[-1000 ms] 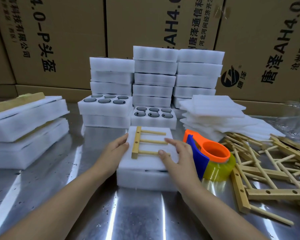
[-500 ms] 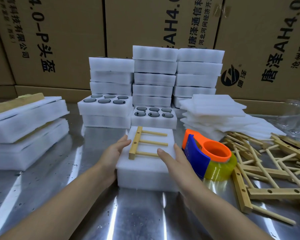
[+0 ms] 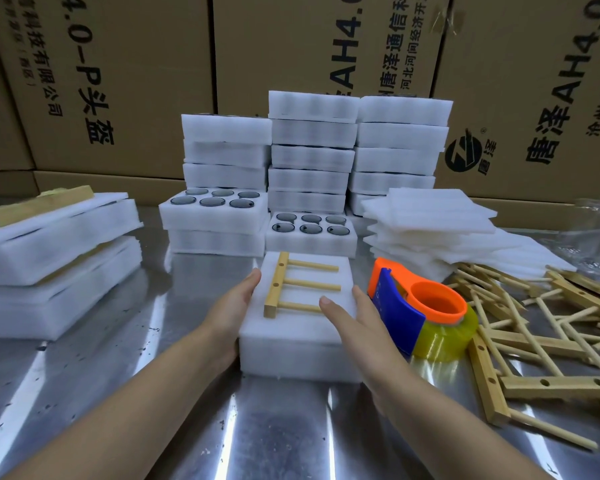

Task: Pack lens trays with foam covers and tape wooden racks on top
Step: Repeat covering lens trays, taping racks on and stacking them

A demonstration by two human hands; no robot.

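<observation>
Flanking a foam-covered tray (image 3: 291, 355) on a steel table (image 3: 118, 393), a person's left hand (image 3: 234, 306) and right hand (image 3: 357, 323) press against its sides, each grip wide with fingers straight, the right thumb resting on top. A wooden rack (image 3: 276, 285) lies on the tray's cover. Just right of the tray stands a tape dispenser (image 3: 395, 313); farther right, a heap of racks (image 3: 548, 344). Behind the tray rise stacked trays (image 3: 312, 131).
</observation>
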